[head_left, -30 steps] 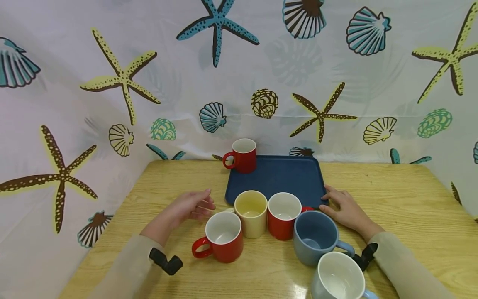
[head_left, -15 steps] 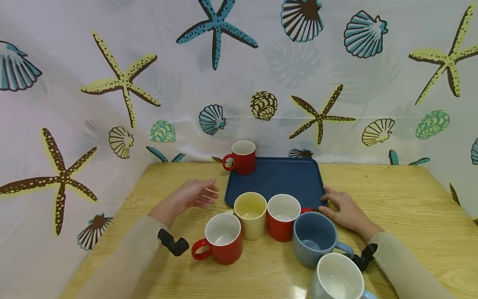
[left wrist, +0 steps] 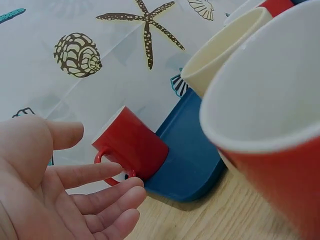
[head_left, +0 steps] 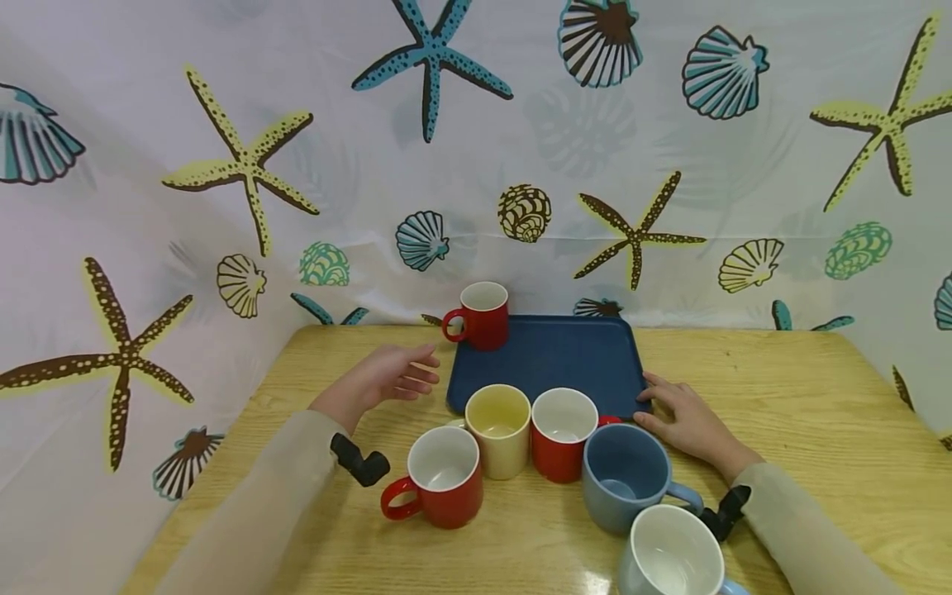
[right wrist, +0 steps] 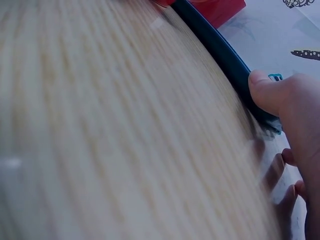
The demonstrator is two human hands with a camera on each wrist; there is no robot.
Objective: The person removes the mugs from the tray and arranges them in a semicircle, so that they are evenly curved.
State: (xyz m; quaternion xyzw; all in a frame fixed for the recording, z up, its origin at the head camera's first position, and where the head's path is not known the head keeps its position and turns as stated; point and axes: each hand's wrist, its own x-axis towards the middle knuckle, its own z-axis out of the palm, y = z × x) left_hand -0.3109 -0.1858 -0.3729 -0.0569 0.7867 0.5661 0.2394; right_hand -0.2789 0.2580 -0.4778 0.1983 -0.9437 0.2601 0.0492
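My left hand [head_left: 389, 378] is in the air left of the blue tray [head_left: 554, 368], fingers extended and holding nothing. In the left wrist view its fingertips appear near the handle of a red mug [left wrist: 131, 142], with a gap in the head view. That mug stands upright on the tray's back left corner. My right hand [head_left: 684, 413] rests at the tray's right edge. The thumb [right wrist: 267, 95] touches the rim near the front corner in the right wrist view; the other fingers are partly hidden.
In front of the tray stand another red mug [head_left: 446, 492], a cream-yellow mug [head_left: 506, 450], a third red mug [head_left: 556, 453], a blue mug [head_left: 613, 500] and a white mug [head_left: 643, 562] with a light blue handle. A patterned cloth [head_left: 476, 165] hangs behind the wooden table [head_left: 781, 397].
My left hand has moved forward and slightly right, closer to the mug on the tray. The right hand, the tray and the mugs keep their places, while the head view has shifted slightly.
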